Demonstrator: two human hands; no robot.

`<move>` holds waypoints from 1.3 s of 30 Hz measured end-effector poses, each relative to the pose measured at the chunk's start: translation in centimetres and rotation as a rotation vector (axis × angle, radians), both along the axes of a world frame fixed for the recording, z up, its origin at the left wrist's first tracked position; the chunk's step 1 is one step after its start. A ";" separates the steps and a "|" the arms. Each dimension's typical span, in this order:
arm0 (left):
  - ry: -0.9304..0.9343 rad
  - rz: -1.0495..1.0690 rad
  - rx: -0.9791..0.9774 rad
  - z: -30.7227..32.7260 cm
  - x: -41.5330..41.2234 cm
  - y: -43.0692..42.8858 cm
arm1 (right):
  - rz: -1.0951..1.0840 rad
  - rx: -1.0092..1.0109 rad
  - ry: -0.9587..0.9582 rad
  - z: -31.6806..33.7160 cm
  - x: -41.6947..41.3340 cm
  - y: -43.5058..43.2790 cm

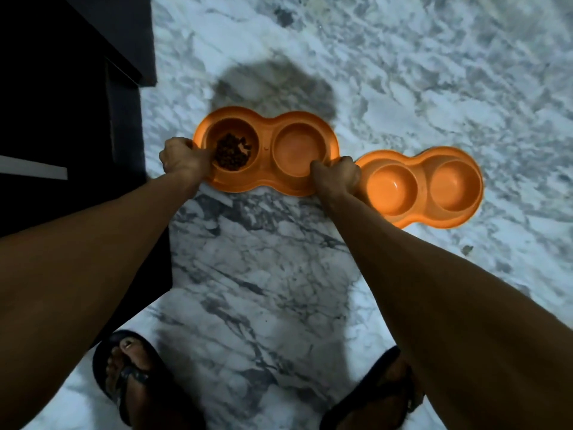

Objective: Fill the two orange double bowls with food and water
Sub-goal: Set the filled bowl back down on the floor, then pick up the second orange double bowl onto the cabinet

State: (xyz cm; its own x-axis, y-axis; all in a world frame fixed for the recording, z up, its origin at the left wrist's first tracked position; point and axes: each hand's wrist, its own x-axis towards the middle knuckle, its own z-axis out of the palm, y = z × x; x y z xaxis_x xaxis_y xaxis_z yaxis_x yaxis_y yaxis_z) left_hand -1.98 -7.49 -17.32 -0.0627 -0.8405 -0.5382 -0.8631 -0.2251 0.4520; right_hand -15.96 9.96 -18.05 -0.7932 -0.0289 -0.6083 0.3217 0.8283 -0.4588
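Observation:
Two orange double bowls lie on the marble floor. The left double bowl (265, 121) holds dark kibble (232, 152) in its left cup; its right cup (296, 148) looks bare of food, and I cannot tell if it holds water. My left hand (183, 156) grips that bowl's left rim, thumb inside the kibble cup. My right hand (338, 173) grips its right rim. The second double bowl (423, 169) sits just to the right, touching or nearly touching my right hand, both its cups without food.
A dark cabinet (71, 88) with a pale edge strip (34, 170) stands at the left, close to the left bowl. My two feet in black sandals (130, 377) are at the bottom of the view. Grey-veined marble floor (403, 72) stretches beyond and to the right.

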 end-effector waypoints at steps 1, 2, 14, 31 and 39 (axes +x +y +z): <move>-0.002 0.001 -0.002 -0.1 0.0 0.0 | -0.001 0.005 -0.007 -0.1 -0.1 0.0; -0.001 -0.002 -0.002 0.0 -0.1 0.1 | -0.002 0.005 -0.013 -0.2 -0.2 -0.1; 0.004 0.006 -0.181 5.2 -6.1 9.5 | -0.031 -0.001 0.141 5.4 -6.6 6.4; 0.036 -0.044 0.288 -1.3 -14.1 25.6 | -0.190 0.118 0.027 0.9 -14.2 23.1; 0.166 -0.054 0.129 7.4 -15.0 24.3 | -0.283 0.048 0.049 9.2 -14.5 21.6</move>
